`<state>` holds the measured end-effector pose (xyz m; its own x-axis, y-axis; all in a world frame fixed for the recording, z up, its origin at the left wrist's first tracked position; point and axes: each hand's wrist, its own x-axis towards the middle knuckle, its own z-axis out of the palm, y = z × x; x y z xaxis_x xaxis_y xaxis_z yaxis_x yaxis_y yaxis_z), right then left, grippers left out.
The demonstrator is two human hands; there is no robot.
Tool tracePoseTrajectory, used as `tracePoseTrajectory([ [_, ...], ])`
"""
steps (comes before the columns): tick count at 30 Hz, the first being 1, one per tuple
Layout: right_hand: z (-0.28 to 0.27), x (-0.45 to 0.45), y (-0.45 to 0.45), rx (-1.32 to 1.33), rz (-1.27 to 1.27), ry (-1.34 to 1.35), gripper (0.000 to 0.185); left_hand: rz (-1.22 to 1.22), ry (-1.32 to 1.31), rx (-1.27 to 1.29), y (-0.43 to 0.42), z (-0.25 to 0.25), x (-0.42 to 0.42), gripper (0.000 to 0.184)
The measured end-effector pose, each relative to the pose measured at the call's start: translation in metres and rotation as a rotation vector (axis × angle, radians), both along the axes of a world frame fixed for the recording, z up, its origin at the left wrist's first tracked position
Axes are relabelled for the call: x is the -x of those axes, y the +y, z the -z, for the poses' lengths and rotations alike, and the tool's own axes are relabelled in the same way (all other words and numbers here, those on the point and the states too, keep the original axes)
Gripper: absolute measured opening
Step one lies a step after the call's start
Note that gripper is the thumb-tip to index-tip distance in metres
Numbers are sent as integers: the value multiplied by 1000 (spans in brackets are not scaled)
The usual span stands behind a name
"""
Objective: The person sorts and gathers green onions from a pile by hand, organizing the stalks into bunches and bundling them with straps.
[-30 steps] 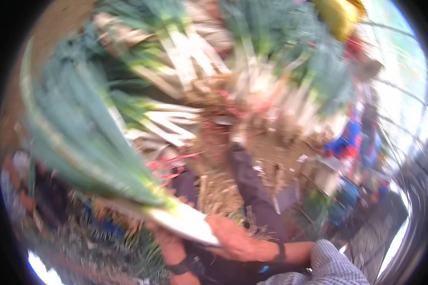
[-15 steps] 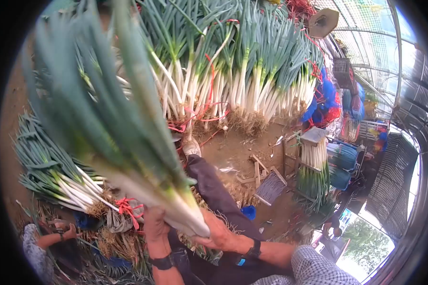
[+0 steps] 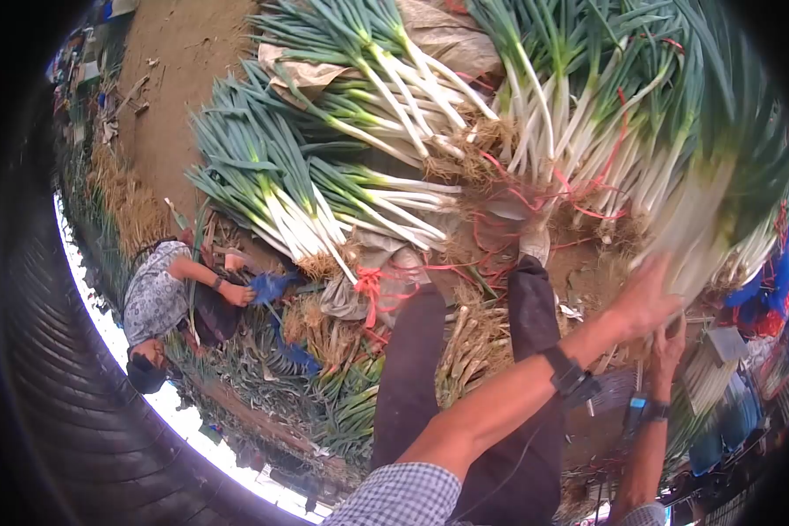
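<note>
The green onion bundle has shifted to the view's right side, gripped by the left hand; the right hand's finger closure is indeterminable.

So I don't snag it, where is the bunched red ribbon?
The bunched red ribbon is left of centre in the head view, against the crumpled greyish cloth, just right of some leek roots.

Checked sleeves, dark trousers
</note>
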<state>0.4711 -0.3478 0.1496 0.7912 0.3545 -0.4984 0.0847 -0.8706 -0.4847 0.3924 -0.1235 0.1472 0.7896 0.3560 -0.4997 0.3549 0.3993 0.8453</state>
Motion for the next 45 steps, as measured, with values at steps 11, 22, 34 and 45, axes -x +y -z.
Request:
tracePoseTrajectory([
  [11,66,117,21,216,-230,341,35,-52,883,-115,105,142,419,38],
  [22,197,329,268,96,-615,561,33,-516,1163,-157,220,235,636,40],
  [34,396,439,370,246,-1093,331,31,-405,1312,-256,216,323,632,63],
  [45,304,383,371,-280,-731,446,29,-314,926,-375,181,260,570,37],
])
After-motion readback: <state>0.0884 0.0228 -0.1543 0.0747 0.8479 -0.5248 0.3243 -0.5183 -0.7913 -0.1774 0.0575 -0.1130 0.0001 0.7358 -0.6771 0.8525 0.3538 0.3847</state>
